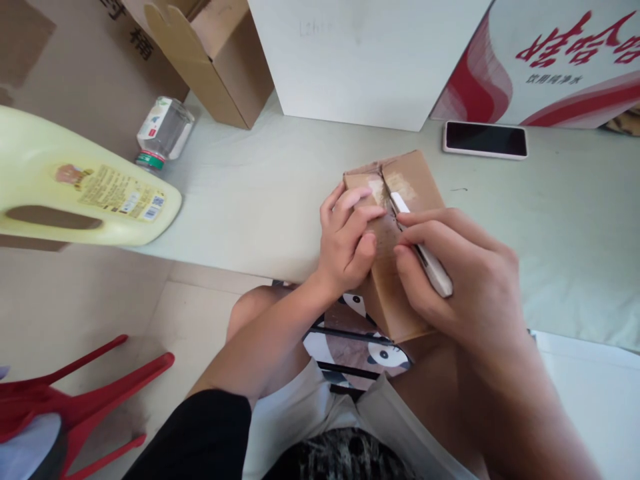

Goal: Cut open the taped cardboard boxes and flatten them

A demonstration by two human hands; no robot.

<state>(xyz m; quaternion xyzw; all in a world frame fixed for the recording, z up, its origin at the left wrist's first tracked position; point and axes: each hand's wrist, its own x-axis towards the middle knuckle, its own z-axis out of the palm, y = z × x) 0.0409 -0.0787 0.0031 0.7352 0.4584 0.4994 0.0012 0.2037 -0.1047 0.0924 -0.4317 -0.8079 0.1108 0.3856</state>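
Note:
A small brown cardboard box (pixel 419 175) lies on the table's near edge, partly overhanging it. My left hand (pixel 349 235) holds the box by its left part, fingers bent over the top face. A slim white box cutter (pixel 437 273) is gripped in my right hand (pixel 467 277), between the thumb and fingers. Its front end rests at the seam between the box's flaps, beside a torn, pale tape patch (pixel 400 187). Whether the blade is out is hard to make out.
A phone (pixel 485 140) lies at the back right, before a red-and-white carton (pixel 555 73). Behind the box stands a white box (pixel 360 67). On the left are a yellow jug (pixel 100 187), a clear bottle (pixel 167 127) and an open carton (pixel 225 73). A red stool (pixel 85 407) stands on the floor.

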